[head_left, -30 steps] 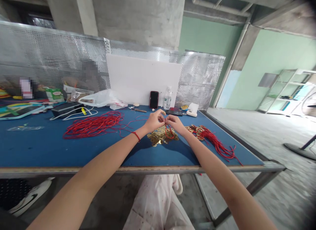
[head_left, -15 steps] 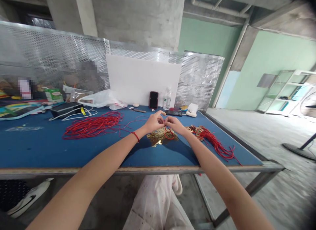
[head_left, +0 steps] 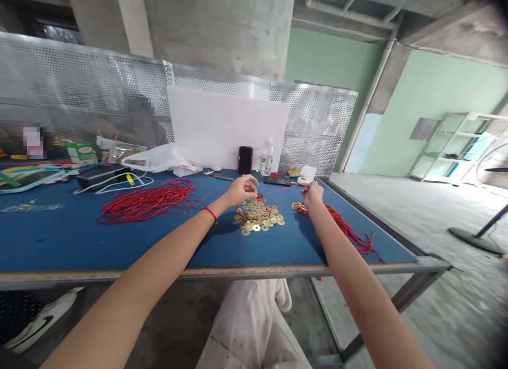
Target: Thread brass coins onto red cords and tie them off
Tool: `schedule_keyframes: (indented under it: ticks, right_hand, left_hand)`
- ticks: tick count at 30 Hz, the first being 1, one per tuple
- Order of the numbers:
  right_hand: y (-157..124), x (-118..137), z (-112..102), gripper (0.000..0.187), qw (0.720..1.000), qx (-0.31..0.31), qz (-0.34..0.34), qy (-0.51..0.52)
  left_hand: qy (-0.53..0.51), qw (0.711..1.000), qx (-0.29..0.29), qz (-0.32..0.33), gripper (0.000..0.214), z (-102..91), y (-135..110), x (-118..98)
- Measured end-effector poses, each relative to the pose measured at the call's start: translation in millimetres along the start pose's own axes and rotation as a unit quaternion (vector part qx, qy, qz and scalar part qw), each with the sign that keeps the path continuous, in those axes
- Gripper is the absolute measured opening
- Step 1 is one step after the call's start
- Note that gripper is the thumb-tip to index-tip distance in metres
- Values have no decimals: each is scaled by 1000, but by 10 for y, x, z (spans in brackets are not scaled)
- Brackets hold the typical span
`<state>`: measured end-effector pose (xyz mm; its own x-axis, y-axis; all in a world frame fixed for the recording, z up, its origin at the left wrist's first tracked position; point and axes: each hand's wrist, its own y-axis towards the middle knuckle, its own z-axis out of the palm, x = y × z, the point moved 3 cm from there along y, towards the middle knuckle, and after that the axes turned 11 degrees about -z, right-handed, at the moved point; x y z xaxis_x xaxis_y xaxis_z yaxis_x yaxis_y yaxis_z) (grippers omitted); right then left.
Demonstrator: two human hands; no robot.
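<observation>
My left hand is curled over the far side of a pile of brass coins with square holes, its fingertips pinched on a thin red cord near a small knot. My right hand is up and to the right, pinching the cord's other stretch so it runs straight between my hands. Left of me lies a loose tangle of red cords on the blue table. Right of my wrist is a bundle of red cords with coins strung at its end.
A phone, a water bottle and a plastic bag stand at the table's back, before a white board and a perforated metal screen. A black device with cables lies back left.
My hands have come apart. The right hand moved right and up, drawing the red cord out straight. The coin pile, covered by my fingers earlier, now shows whole.
</observation>
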<state>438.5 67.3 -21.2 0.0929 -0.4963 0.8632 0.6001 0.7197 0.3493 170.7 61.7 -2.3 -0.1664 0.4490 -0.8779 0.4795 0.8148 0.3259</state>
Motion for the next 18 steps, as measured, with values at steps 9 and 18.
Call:
schedule_keyframes:
  ticks: [9,18]
  right_hand:
    - [-218,68,105,16,992,-67,-67,-79]
    - [-915,-78,716,27,800,545,-159,-196]
  left_hand:
    - [-62,997,28,-32,35,37,14,61]
    - [-84,991,-8,-106,39,18,29,177]
